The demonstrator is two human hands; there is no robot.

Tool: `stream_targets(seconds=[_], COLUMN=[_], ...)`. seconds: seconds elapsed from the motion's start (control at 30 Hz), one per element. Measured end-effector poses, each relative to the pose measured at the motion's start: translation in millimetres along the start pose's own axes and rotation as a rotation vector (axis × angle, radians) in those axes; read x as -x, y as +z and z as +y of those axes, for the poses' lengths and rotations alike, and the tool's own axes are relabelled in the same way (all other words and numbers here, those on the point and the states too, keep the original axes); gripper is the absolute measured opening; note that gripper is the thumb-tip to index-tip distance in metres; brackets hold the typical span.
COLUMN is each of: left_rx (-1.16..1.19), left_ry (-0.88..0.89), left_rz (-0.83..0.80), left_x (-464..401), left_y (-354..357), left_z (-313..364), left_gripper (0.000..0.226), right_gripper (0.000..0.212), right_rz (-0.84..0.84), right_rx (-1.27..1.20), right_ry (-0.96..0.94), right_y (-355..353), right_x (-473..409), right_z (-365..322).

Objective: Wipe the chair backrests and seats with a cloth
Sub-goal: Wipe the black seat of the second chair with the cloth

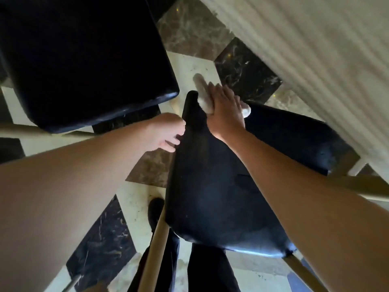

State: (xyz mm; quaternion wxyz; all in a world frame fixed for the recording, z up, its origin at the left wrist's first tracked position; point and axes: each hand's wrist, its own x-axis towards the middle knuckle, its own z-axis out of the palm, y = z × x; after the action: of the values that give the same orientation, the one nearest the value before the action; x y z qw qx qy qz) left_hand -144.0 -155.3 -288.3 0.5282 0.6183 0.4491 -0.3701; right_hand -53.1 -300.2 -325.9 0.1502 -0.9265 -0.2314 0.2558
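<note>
A black padded chair backrest [214, 197] fills the centre, seen from above, with the same chair's dark seat [294, 142] beyond it to the right. My right hand [226, 111] lies flat on a pale rolled cloth [205, 100], pressing it against the backrest's upper far corner. My left hand [168, 131] grips the backrest's left edge, its fingers curled round the rim. A second black chair cushion [84, 60] sits at upper left.
Pale wooden chair legs and rails [153, 249] run under the backrest. The floor is marble tile in cream, brown and black [189, 32]. A ribbed pale tablecloth or curtain [315, 43] hangs at upper right. My dark trousers and shoe [155, 209] show below.
</note>
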Motion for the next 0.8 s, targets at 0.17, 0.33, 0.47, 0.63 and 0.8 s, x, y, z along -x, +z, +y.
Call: stream_targets(seconds=[0.17,0.33,0.47,0.63,0.8], left_rx=[0.115,-0.338,-0.574,-0.698,-0.662], left_ry=[0.03,0.302,0.497,0.417,0.339], left_rz=[0.078,0.263,0.112,-0.071,-0.052], left_x=[-3.1,-8.1,-4.3,-0.1,1.9], left_y=[-19.5,-11.3,-1.6,11.9,17.9], left_z=[-7.0,-23.5,-31.0,-28.4,-22.5], left_gripper=[0.041,0.048,0.051,0.064,0.072], right_gripper=[0.074,0.087,0.118,0.108,0.115], right_rz=[0.058,-0.08,-0.212,-0.322,-0.373], right_rx=[0.135,0.173,0.301,0.451,0.533], right_ry=[-0.134,-0.364,-0.584,-0.791,-0.881], right_y=[56.9,105.2,140.7,144.2,128.6], right_x=[24.5,119.0,220.5,288.1,257.0], right_z=[-11.9,-7.7,26.1,71.7,77.7])
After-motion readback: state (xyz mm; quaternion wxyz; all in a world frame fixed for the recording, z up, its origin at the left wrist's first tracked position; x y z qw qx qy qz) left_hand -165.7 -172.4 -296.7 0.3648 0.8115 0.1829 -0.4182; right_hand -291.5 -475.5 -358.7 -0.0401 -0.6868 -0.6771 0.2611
